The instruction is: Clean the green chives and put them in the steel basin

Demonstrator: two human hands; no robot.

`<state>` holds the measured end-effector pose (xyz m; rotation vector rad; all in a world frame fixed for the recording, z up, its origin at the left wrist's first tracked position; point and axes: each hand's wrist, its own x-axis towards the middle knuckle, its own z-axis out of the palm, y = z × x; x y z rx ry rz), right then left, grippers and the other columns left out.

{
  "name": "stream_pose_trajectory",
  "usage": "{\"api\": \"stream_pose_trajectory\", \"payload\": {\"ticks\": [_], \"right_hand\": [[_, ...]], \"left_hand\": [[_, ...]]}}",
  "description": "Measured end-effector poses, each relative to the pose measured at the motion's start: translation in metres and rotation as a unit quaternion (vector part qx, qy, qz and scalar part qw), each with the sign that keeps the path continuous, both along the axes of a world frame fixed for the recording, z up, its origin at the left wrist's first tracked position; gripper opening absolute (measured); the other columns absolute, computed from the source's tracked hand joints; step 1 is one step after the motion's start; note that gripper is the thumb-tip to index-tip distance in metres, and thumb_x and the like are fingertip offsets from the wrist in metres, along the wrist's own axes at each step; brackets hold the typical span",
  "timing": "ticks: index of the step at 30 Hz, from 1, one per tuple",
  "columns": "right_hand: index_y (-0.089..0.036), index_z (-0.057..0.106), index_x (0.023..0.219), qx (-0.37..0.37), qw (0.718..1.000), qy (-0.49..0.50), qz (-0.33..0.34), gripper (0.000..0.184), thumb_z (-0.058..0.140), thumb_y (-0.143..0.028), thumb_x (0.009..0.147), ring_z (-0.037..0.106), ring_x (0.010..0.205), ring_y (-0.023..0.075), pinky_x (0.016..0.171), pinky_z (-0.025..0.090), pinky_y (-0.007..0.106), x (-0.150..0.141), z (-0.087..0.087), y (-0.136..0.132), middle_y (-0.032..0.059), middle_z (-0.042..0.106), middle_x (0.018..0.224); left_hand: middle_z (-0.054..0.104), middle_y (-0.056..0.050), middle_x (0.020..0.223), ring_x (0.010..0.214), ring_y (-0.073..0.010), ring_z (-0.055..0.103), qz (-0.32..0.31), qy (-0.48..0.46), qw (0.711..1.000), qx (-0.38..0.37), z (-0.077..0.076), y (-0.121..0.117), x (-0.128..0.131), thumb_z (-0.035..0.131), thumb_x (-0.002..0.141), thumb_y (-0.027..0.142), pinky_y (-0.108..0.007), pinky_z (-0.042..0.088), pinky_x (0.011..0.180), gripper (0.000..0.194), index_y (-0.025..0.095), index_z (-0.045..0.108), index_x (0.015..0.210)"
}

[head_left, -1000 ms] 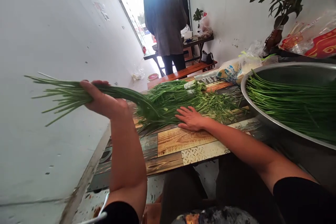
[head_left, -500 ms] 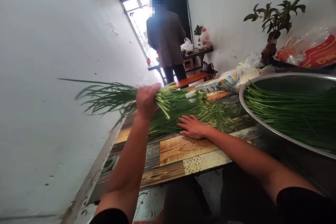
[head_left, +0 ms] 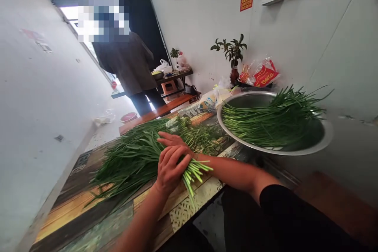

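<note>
My left hand (head_left: 173, 167) is wrapped round a bunch of garlic chives (head_left: 196, 171) low over the table (head_left: 118, 206). The pale cut ends stick out to the right of the fist. The green leaves trail left onto a pile of chives (head_left: 121, 153), and where bunch and pile part I cannot tell. My right hand (head_left: 174, 140) is just behind the left one, its visible fingers stretched out over the leaves. Part of its palm is hidden by my left hand. Loose chive trimmings (head_left: 205, 138) lie behind my right forearm.
A large metal basin (head_left: 222, 124) holding more chives stands at the right. Behind it are plastic bags (head_left: 217, 96), a potted plant (head_left: 234, 71) and a red package (head_left: 265, 75). Another person (head_left: 126, 63) stands beyond the table, near a bench (head_left: 174, 104).
My left hand has brought the chive bunch down from the raised position toward my right hand. The view has turned right, showing the whole basin.
</note>
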<state>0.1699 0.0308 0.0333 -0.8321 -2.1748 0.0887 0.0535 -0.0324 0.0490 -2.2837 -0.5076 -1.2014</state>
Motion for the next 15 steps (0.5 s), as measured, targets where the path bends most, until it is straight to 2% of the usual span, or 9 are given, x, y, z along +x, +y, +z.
{"api": "stream_pose_trajectory", "payload": {"ticks": [2,4,6,9,11,13,15], "right_hand": [[-0.028,0.060,0.127,0.036,0.999,-0.007,0.022,0.032,0.048,-0.035,0.098,0.052,0.131,0.0180,0.111,0.044,0.035,0.002,-0.001,-0.007,0.0032,0.050,0.148],[-0.035,0.064,0.122,0.079,0.996,-0.014,0.046,0.031,0.044,-0.035,0.099,0.042,0.141,0.0114,0.118,0.035,0.027,0.003,-0.002,-0.014,-0.0064,0.045,0.153],[-0.036,0.069,0.112,0.116,0.990,-0.026,0.071,0.026,0.047,-0.036,0.098,0.042,0.140,0.0091,0.118,0.035,0.029,0.002,-0.002,-0.018,-0.0096,0.053,0.145],[-0.031,0.072,0.099,0.162,0.980,-0.045,0.106,0.017,0.056,-0.031,0.094,0.045,0.138,0.0091,0.119,0.034,0.032,0.002,0.004,-0.016,-0.0071,0.068,0.128],[-0.026,0.072,0.093,0.179,0.979,-0.034,0.095,0.015,0.058,-0.032,0.093,0.048,0.136,0.0107,0.119,0.032,0.035,0.004,0.014,-0.010,-0.0025,0.072,0.119],[-0.024,0.070,0.088,0.179,0.983,-0.006,0.052,0.019,0.056,-0.035,0.094,0.054,0.129,0.0119,0.118,0.033,0.037,0.007,0.028,-0.002,0.0015,0.074,0.109],[-0.021,0.069,0.087,0.191,0.981,0.018,0.014,0.022,0.054,-0.035,0.096,0.058,0.121,0.0133,0.116,0.034,0.038,0.013,0.047,0.005,0.0037,0.074,0.100]], "left_hand": [[0.072,-0.007,0.106,0.106,-0.0214,0.065,-0.031,-0.004,0.999,0.003,-0.001,-0.010,0.003,0.054,0.087,0.012,-0.039,0.052,0.092,0.026,0.028,0.066,0.103],[0.071,-0.007,0.104,0.105,-0.0223,0.065,-0.046,-0.011,0.999,0.011,-0.001,-0.020,0.002,0.056,0.086,0.012,-0.040,0.053,0.090,0.024,0.028,0.066,0.101],[0.070,-0.006,0.105,0.105,-0.0231,0.063,-0.046,-0.016,0.999,0.018,-0.002,-0.028,-0.003,0.062,0.083,0.012,-0.041,0.053,0.089,0.023,0.029,0.066,0.099],[0.065,-0.005,0.114,0.111,-0.0234,0.058,-0.028,-0.038,0.998,0.048,-0.014,-0.030,-0.015,0.071,0.075,0.009,-0.041,0.052,0.092,0.035,0.033,0.067,0.101],[0.057,-0.004,0.132,0.125,-0.0249,0.051,-0.017,-0.065,0.996,0.053,-0.028,-0.020,-0.026,0.071,0.073,0.006,-0.043,0.050,0.098,0.053,0.039,0.064,0.114],[0.042,-0.003,0.150,0.136,-0.0273,0.042,0.004,-0.099,0.995,0.011,-0.044,-0.003,-0.039,0.065,0.076,0.004,-0.049,0.047,0.104,0.072,0.046,0.049,0.133],[0.030,-0.005,0.159,0.144,-0.0325,0.032,0.053,-0.148,0.985,-0.068,-0.058,0.017,-0.050,0.061,0.080,0.007,-0.062,0.037,0.110,0.084,0.047,0.029,0.147]]}}
